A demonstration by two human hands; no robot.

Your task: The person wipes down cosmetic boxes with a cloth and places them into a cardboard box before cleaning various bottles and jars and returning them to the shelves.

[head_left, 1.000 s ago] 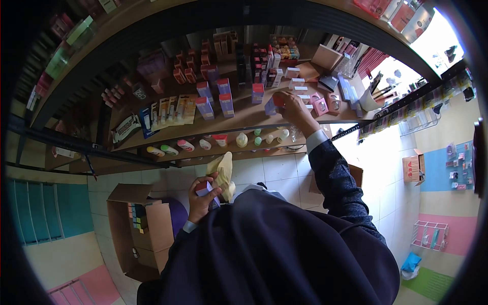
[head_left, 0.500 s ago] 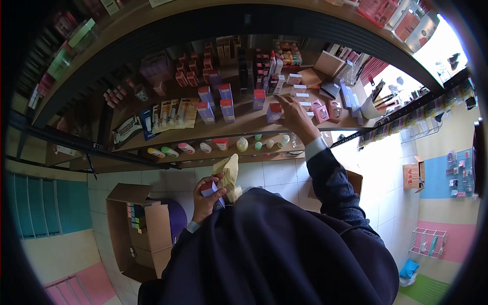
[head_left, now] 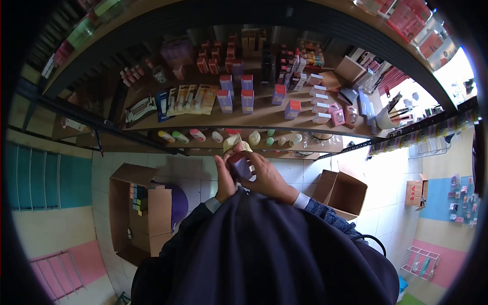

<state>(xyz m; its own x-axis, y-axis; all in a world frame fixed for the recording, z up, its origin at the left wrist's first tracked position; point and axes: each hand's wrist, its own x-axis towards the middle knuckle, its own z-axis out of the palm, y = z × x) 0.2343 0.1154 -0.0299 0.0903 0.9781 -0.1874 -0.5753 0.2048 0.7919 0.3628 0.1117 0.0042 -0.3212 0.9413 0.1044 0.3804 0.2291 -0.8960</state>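
In front of my chest, a small purple box with a red top (head_left: 241, 167) is held between both hands. My left hand (head_left: 225, 177) presses along its left side, with some of its fingers hidden behind the box. From the other side, my right hand (head_left: 270, 178) curls its fingers and thumb around the box. A pale yellow cloth (head_left: 237, 144) bunches up just beyond the box, at the fingertips. Similar purple and red boxes (head_left: 247, 101) stand upright on the shelf ahead, two of them apart to the right, one being the nearer box (head_left: 292, 109).
The wooden shelf (head_left: 198, 121) carries carded tubes (head_left: 195, 98), small pink boxes (head_left: 337, 116) and a brush cup (head_left: 387, 118). Bottles (head_left: 254, 137) line the shelf below. Open cartons stand on the floor at left (head_left: 161, 213) and right (head_left: 339, 193).
My right hand has come back from the shelf box to the box in my left hand. My left hand has moved right and up with the box and cloth.
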